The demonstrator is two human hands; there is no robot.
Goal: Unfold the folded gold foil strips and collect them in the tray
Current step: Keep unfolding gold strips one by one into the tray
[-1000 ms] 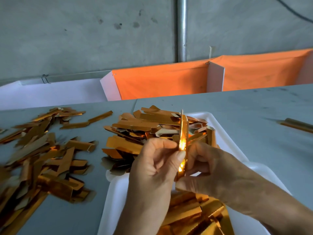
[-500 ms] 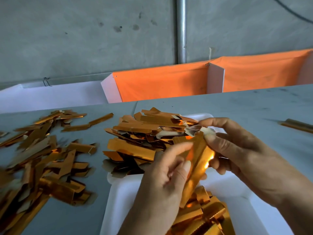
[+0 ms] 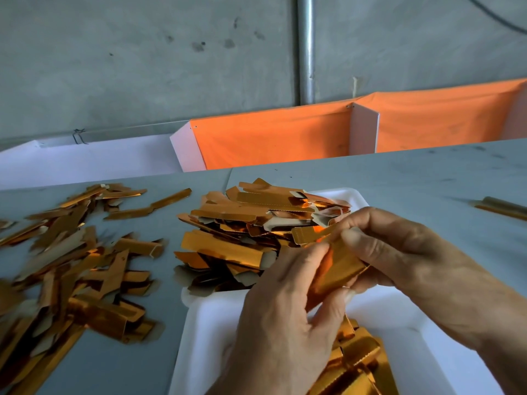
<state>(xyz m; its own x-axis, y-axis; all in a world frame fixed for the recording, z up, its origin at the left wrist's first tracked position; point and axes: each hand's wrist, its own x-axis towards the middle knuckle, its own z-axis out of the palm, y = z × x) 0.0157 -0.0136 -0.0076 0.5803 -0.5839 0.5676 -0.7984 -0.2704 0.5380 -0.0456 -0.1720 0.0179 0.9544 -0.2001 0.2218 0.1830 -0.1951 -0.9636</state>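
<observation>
Head view shows the strip (image 3: 338,265) held up over the middle of the tray (image 3: 427,332), between the two hands and touching both. Its long axis runs from about 7 o'clock, low by the left palm, up to about 1 o'clock, where a narrower tab end pokes out toward the far pile (image 3: 256,220). The left hand (image 3: 288,323) comes in from 6 o'clock and pinches the strip's near-left edge with thumb and curled fingers; the right hand (image 3: 399,252) comes in from 4 o'clock and pinches the upper right edge, thumb on the face turned to the camera, fingers wrapped behind. The two grips sit on opposite long edges, so the opening pull looks to run across the strip, roughly 9 to 3 o'clock, not along it. Whether the fold is fully open I cannot tell; the gold face shows a crease and some bow. Directly below, at 6 o'clock from the strip, lies a near pile (image 3: 356,366) in the tray, seemingly the closest drop spot; either hand could release there, though the left covers it more. At 9 o'clock, on the grey table (image 3: 427,178), a loose heap (image 3: 77,266) waits well apart from the hands.
</observation>
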